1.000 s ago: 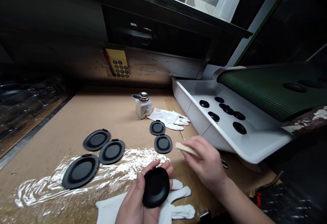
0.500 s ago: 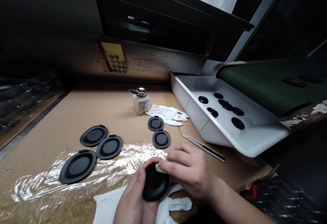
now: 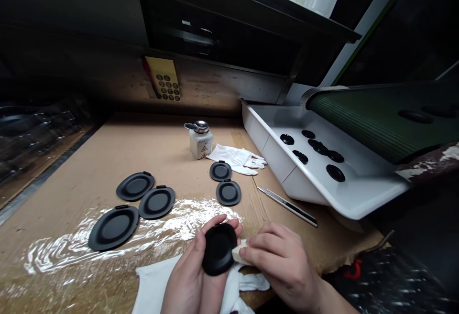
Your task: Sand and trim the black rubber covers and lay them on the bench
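Observation:
In my left hand (image 3: 195, 273) lies a black oval plastic lid (image 3: 219, 249), its recessed face up, with my fingers around its edge. My right hand (image 3: 283, 261) pinches a small whitish pad (image 3: 239, 253) against the lid's right rim; whether it is cloth or sponge I cannot tell. Beneath my hands a white glove (image 3: 154, 283) lies partly hidden. To the left, a group of black lids (image 3: 114, 228) rests on the table, and two more lids (image 3: 228, 193) lie ahead of my hands.
A small white dispenser bottle (image 3: 201, 144) with a metal top stands behind the lids, beside another white glove (image 3: 234, 159). A utility knife (image 3: 287, 205) lies at the right. Beyond it, a white tray (image 3: 304, 180) holds several black parts below a green conveyor belt (image 3: 362, 123).
My right hand has moved the pad from the lid's top edge down to its right side. The lid now shows more fully in my left hand. The view has shifted slightly.

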{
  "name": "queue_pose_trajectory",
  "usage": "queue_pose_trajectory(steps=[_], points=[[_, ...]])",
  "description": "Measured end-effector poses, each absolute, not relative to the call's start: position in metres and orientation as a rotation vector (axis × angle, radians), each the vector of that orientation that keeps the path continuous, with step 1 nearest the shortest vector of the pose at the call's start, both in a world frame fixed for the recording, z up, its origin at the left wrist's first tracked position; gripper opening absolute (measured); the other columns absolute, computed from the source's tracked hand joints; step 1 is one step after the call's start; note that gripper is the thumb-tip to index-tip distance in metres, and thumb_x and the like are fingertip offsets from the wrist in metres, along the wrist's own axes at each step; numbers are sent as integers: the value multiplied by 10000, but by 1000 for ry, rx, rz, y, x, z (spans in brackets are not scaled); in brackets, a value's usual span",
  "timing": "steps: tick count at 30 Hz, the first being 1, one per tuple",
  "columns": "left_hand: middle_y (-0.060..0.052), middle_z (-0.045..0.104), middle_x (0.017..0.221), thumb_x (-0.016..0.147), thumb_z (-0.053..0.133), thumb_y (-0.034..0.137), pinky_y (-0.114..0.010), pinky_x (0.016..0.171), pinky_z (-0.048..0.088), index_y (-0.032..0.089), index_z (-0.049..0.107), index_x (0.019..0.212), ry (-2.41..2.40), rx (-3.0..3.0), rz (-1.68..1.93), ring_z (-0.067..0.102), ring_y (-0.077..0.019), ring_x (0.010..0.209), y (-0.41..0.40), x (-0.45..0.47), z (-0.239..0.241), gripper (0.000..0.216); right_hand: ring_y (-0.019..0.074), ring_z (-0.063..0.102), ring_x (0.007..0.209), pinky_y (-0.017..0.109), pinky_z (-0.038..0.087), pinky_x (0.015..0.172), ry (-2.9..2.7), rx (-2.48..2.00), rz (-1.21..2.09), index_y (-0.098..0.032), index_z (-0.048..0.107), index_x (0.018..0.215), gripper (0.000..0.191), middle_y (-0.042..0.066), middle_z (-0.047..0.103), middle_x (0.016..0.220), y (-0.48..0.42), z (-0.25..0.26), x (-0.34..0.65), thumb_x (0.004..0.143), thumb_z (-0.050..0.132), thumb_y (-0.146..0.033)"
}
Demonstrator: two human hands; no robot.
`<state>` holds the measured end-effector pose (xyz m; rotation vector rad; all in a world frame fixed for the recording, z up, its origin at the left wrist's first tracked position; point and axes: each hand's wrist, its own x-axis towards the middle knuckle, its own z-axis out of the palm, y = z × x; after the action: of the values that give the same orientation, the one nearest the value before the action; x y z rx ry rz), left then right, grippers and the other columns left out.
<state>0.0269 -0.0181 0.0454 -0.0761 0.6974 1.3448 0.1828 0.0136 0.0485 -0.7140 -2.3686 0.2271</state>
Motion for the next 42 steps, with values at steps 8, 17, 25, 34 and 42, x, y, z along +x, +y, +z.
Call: queue_pose_trajectory(steps=[8, 17, 25, 34, 42], points=[[-127, 680, 1030, 823, 488, 409, -408, 1004, 293, 152, 526, 1170, 710, -50, 1329, 579, -249, 1027, -18, 27, 51, 434, 130, 484, 604, 266, 375, 544, -2345, -606, 66, -201, 633, 856, 180, -5, 609, 620, 7, 50, 155, 871, 453, -199], [-97, 692, 925, 840, 451, 407, -377, 988, 320, 149, 656, 926, 659, -19, 1333, 582, -235, 995, -20, 27, 51, 341, 131, 487, 619, 270, 373, 556, -2433, -644, 73, -216, 636, 856, 231, 2, 594, 640, 10, 64, 153, 877, 407, -192], [-69, 683, 906, 861, 433, 350, -336, 979, 332, 146, 674, 840, 618, -47, 1400, 549, -220, 1031, -17, 29, 50, 317, 154, 523, 763, 268, 445, 673, -2161, -924, 217, -161, 610, 975, 202, 60, 611, 842, 16, 57, 121, 866, 441, -165], [-96, 690, 939, 818, 424, 503, -400, 983, 321, 166, 647, 935, 685, -52, 1341, 574, -250, 1006, -20, 27, 51, 421, 144, 530, 698, 258, 439, 605, -2339, -746, 340, -180, 608, 934, 146, 32, 621, 782, 9, 60, 160, 845, 492, -179], [-78, 687, 916, 817, 434, 493, -391, 961, 343, 176, 650, 911, 724, 22, 1389, 584, -237, 966, -18, 29, 52, 395, 164, 566, 764, 292, 476, 733, -2081, -893, 343, -134, 591, 940, 153, 52, 630, 811, 5, 52, 132, 820, 497, -140]])
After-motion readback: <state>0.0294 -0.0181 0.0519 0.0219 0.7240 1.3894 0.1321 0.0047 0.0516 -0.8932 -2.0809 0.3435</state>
